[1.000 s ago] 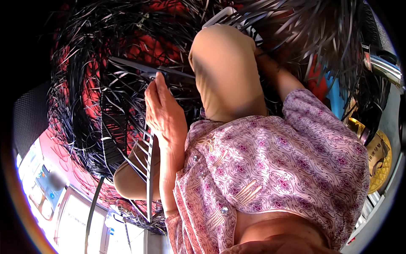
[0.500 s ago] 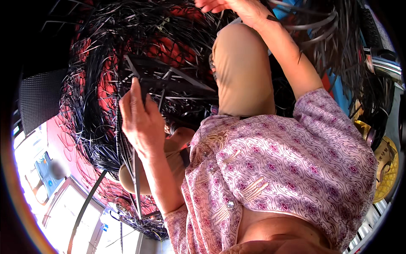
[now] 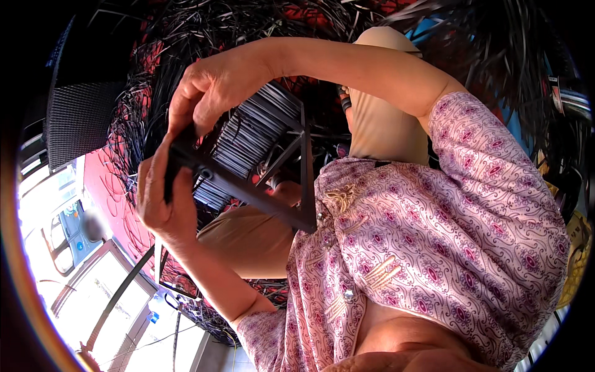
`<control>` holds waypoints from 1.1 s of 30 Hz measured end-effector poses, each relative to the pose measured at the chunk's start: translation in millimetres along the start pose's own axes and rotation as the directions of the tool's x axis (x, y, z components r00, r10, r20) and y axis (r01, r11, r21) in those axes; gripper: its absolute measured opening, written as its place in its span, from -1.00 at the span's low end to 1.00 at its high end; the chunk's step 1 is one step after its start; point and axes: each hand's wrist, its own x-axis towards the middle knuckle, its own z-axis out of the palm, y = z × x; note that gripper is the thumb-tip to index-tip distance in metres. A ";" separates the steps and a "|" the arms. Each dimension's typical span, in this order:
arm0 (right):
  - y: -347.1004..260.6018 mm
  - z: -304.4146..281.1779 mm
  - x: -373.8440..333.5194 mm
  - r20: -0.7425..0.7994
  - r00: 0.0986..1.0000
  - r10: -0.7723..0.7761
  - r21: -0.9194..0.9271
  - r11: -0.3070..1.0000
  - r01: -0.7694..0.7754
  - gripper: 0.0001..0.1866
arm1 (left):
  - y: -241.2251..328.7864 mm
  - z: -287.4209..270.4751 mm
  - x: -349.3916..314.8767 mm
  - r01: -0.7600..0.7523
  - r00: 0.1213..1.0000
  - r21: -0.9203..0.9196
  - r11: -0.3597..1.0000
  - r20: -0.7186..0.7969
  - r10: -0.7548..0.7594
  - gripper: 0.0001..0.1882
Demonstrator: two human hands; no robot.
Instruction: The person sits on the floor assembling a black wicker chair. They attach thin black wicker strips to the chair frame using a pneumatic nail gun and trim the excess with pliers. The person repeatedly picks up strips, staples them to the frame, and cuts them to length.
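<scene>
A dark frame (image 3: 248, 193) with straight bars is tilted up in front of me, over my bent knee. Rows of narrow grey-black strips (image 3: 248, 133) run across one side of it. My left hand (image 3: 166, 201) grips the frame's near-left corner, thumb on one face and fingers behind. Reaching across from the right, my right hand (image 3: 214, 93) is closed at the top of that same end, its fingertips pinched at the bar. Whether a loose strip is between those fingertips is hidden.
Heaps of loose black strips (image 3: 167, 68) lie over a red surface (image 3: 102, 186) around me. More strips hang at the upper right. A dark woven panel (image 3: 83, 118) stands at the left, and a bright window (image 3: 105, 297) is at the lower left.
My right hand has swung from the top centre across to the frame on the left. The frame has turned, now showing its strip-wound side, and my left hand has shifted left and lower.
</scene>
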 end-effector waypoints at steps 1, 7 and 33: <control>1.1 1.9 2.7 0.005 1.000 -0.028 0.036 0.999 0.028 -0.64 | 2.1 -7.5 1.0 0.031 0.999 -0.032 0.999 0.025 -0.030 -0.51; -15.2 14.6 16.9 -0.078 0.979 -0.190 -0.049 0.981 0.187 -0.69 | -5.7 -40.8 -6.4 0.124 0.992 -0.144 0.982 0.007 -0.125 -0.47; 215.2 -76.2 -63.5 -0.542 0.839 0.052 -0.612 0.660 -0.437 -0.77 | -23.7 -181.0 -55.8 0.130 0.904 0.033 0.991 -0.415 -0.105 -0.54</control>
